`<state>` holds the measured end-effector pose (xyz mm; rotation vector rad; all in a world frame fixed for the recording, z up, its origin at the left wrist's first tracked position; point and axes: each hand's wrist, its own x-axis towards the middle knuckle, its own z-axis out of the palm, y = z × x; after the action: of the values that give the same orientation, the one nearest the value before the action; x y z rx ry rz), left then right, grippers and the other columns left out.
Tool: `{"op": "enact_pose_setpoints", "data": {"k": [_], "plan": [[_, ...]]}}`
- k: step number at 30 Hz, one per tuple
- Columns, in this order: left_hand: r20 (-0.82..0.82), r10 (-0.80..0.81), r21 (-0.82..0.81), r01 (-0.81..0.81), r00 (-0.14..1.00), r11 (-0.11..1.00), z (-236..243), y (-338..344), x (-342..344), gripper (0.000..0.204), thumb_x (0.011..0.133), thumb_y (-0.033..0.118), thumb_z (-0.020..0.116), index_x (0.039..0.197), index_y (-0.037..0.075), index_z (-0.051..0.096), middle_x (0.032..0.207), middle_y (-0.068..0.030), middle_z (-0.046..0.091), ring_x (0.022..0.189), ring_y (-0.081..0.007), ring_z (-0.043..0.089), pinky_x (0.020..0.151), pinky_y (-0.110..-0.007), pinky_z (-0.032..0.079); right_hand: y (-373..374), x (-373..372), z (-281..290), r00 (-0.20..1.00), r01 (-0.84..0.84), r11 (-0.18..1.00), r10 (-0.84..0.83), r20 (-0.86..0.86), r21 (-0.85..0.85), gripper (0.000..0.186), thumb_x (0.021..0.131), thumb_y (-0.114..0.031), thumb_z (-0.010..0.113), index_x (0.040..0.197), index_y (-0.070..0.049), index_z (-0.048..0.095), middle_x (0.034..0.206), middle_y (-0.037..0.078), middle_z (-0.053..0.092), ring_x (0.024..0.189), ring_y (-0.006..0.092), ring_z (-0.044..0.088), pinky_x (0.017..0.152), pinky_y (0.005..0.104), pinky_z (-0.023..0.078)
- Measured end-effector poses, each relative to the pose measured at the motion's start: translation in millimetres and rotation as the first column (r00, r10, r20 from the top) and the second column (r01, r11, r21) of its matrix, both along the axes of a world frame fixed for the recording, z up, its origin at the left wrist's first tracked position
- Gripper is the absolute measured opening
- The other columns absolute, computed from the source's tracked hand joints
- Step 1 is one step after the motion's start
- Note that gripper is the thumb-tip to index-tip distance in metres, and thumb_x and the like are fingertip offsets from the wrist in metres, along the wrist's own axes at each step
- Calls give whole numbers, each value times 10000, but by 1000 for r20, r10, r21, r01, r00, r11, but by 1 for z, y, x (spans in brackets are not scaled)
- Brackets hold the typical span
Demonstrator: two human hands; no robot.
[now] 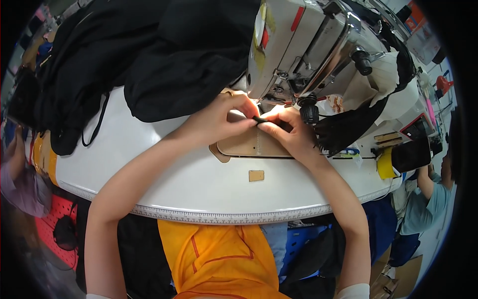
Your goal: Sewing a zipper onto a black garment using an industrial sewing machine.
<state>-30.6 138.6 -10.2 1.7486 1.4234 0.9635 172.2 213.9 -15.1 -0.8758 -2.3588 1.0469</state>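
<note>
Close under the head of a sewing machine (294, 45), both my hands meet over a small strip of black fabric (259, 119). My left hand (230, 115) comes from the left and pinches the strip between thumb and fingertips. From the other side, my right hand (294, 132) pinches it too, thumb toward me. The strip is short and mostly covered by my fingers, so its full shape is hidden. Below my hands lies the tan bed plate (249, 147) of the machine. The needle area is partly hidden behind my fingers.
A large pile of black garments (164, 50) covers the table's back left. Black strips (348, 124) hang at the machine's right, near a yellow and black container (386, 163). A measuring tape (224, 217) edges the white table (164, 194). Other people sit at both sides.
</note>
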Motion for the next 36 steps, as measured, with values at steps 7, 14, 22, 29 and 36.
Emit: {"op": "enact_pose_setpoints", "data": {"k": [7,14,22,29,36], "plan": [[-667,90,621,485,740,616,-12,-8,-9,243,724,81,694,954,70,618,948,-36,649,889,-194,645,927,-367,484,-17,19,-2,908,-377,414,-13,419,829,273,781,-118,646,1053,-110,634,1031,-20,555,932,138,550,733,270,444],[-544,-62,322,276,837,905,-14,-25,-6,201,822,149,681,1009,95,630,1080,-27,661,933,-188,645,890,-387,486,-15,21,-6,952,-290,618,106,289,731,304,804,-98,613,1104,-70,649,1155,8,600,974,164,575,822,302,453],[-522,-180,340,397,834,853,-8,-21,-15,211,903,220,595,1063,83,602,1199,-69,614,940,-248,627,850,-346,467,1,33,-5,890,-440,508,133,437,740,420,878,-121,454,1278,-174,570,1283,-61,576,1012,79,566,957,277,363],[-561,-336,223,529,757,819,3,-14,-21,243,890,170,595,1110,67,591,1202,-82,598,982,-235,614,917,-383,443,5,30,0,899,-429,626,364,243,652,344,835,-112,604,1178,-129,620,1193,-4,608,1076,151,581,963,314,399],[-510,-288,309,485,810,818,-11,-14,-20,219,894,174,602,1081,60,609,1188,-91,603,1079,-241,578,985,-391,403,11,26,2,874,-465,720,467,135,515,260,812,-68,641,1066,-77,693,1132,20,639,1046,164,614,916,297,487]]}}
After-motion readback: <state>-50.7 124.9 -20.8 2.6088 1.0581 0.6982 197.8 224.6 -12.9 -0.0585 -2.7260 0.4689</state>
